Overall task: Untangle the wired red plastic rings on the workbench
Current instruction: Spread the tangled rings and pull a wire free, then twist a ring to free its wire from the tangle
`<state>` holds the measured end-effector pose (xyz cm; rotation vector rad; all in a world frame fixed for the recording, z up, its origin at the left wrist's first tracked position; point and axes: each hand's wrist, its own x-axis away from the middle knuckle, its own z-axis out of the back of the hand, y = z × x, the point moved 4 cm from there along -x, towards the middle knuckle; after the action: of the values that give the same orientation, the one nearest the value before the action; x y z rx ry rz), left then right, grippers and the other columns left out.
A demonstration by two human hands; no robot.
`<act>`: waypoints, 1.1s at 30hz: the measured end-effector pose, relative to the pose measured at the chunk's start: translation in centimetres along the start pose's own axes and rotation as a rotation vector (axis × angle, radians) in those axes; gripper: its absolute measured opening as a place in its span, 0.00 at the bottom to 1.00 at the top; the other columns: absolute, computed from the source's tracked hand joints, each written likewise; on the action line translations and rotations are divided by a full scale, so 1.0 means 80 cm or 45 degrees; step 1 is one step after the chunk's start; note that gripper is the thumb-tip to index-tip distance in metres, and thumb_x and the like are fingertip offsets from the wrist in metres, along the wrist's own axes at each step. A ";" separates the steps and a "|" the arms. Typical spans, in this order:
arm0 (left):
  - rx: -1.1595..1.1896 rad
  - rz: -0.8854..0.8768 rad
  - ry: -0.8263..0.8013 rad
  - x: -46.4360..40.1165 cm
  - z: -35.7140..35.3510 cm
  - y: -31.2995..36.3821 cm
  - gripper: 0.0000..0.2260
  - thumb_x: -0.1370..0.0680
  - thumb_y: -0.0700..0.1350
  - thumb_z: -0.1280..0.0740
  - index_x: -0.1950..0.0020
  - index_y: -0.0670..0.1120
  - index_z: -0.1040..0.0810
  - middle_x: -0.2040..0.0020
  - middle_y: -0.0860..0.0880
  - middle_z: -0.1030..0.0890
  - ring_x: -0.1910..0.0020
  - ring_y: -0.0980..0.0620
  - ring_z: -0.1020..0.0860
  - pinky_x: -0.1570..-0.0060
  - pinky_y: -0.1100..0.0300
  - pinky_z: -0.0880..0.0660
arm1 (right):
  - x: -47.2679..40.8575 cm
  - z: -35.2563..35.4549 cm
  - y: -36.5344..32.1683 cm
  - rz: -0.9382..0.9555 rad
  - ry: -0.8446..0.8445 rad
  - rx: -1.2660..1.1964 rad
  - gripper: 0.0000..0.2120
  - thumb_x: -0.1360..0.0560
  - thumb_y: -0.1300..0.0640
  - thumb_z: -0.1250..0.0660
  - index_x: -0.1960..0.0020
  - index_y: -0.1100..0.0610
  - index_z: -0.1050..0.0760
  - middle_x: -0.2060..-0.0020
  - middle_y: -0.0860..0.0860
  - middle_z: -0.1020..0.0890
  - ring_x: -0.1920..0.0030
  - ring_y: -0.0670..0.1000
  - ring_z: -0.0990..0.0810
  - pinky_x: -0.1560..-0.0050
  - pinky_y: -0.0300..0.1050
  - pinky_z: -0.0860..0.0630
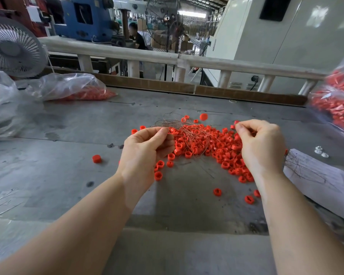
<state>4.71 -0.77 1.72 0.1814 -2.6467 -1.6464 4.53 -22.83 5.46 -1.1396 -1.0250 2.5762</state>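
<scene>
Rings point(207, 143) lie heaped mid-tabletop point(68, 155), thin wires point(173, 124) tangled over them. Left hand point(147, 147) pinches the wire bundle in a narrow grip, apparently anchoring it; right hand point(260, 143) pinches one strand's end, likely for drawing free

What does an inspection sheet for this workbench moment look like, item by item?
Surface: grey workbench, scuffed and stained.
Job's things: red plastic rings heaped between the hands, thin wires tangled over the heap; strays scattered around it.
Clutter: plastic bag of red parts far left, another bag right edge; white sheet with loose wires; small white parts.
Grippers: left hand pinches wires; right hand pinches at the heap's right side.
Cables: black power cord behind the railing.
Surroundings: fan, railing, factory machines, a seated person.
</scene>
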 end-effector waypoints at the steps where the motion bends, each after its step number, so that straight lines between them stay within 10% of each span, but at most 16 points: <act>1: -0.014 -0.002 -0.003 0.000 0.000 0.000 0.07 0.23 0.37 0.34 0.61 0.41 0.20 0.69 0.49 0.19 0.69 0.57 0.20 0.68 0.67 0.24 | -0.001 0.001 0.004 -0.031 0.017 0.018 0.07 0.24 0.58 0.34 0.55 0.58 0.17 0.59 0.56 0.17 0.57 0.56 0.22 0.60 0.46 0.30; 12: -0.142 -0.017 -0.047 0.004 -0.003 0.002 0.06 0.24 0.38 0.34 0.60 0.41 0.21 0.70 0.50 0.19 0.73 0.57 0.22 0.72 0.67 0.25 | -0.009 0.004 0.047 -0.406 -0.064 0.292 0.13 0.22 0.57 0.40 0.63 0.57 0.23 0.64 0.57 0.19 0.62 0.60 0.25 0.63 0.45 0.33; 17: -0.186 -0.031 -0.051 0.004 -0.003 0.003 0.06 0.23 0.38 0.33 0.60 0.41 0.21 0.69 0.50 0.19 0.73 0.57 0.23 0.72 0.67 0.26 | -0.009 -0.001 0.055 -0.509 -0.145 0.238 0.16 0.21 0.53 0.40 0.35 0.52 0.28 0.59 0.55 0.16 0.54 0.57 0.20 0.51 0.50 0.26; 21: -0.200 -0.034 -0.039 0.005 -0.002 0.004 0.06 0.24 0.38 0.33 0.60 0.42 0.20 0.70 0.50 0.19 0.73 0.57 0.23 0.73 0.67 0.26 | -0.008 -0.005 0.056 -0.712 -0.200 -0.207 0.27 0.22 0.56 0.40 0.25 0.52 0.45 0.73 0.53 0.20 0.80 0.45 0.26 0.73 0.40 0.28; 25: -0.206 -0.045 -0.032 0.005 -0.002 0.007 0.07 0.24 0.38 0.33 0.62 0.43 0.20 0.69 0.50 0.19 0.73 0.57 0.24 0.73 0.66 0.26 | -0.007 0.001 0.050 -1.000 -0.305 -0.723 0.34 0.20 0.61 0.41 0.24 0.47 0.57 0.67 0.58 0.18 0.80 0.45 0.24 0.82 0.30 0.37; 30: -0.194 -0.068 0.011 0.003 0.001 0.010 0.06 0.23 0.39 0.34 0.60 0.42 0.21 0.70 0.51 0.20 0.75 0.57 0.25 0.74 0.67 0.27 | -0.002 0.000 0.028 -1.100 -0.463 -1.201 0.16 0.19 0.63 0.47 0.36 0.47 0.44 0.73 0.59 0.18 0.83 0.43 0.30 0.84 0.30 0.39; 33: -0.251 -0.091 0.034 0.002 0.002 0.009 0.06 0.23 0.39 0.33 0.60 0.42 0.20 0.71 0.51 0.20 0.74 0.58 0.25 0.74 0.67 0.27 | 0.001 -0.004 0.015 -0.998 -0.600 -1.226 0.25 0.19 0.62 0.46 0.27 0.45 0.47 0.73 0.58 0.19 0.82 0.42 0.33 0.84 0.30 0.40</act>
<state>4.51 -0.32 2.26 0.2937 -2.4659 -1.8989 4.86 -23.58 4.48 -0.0561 -2.3471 1.6888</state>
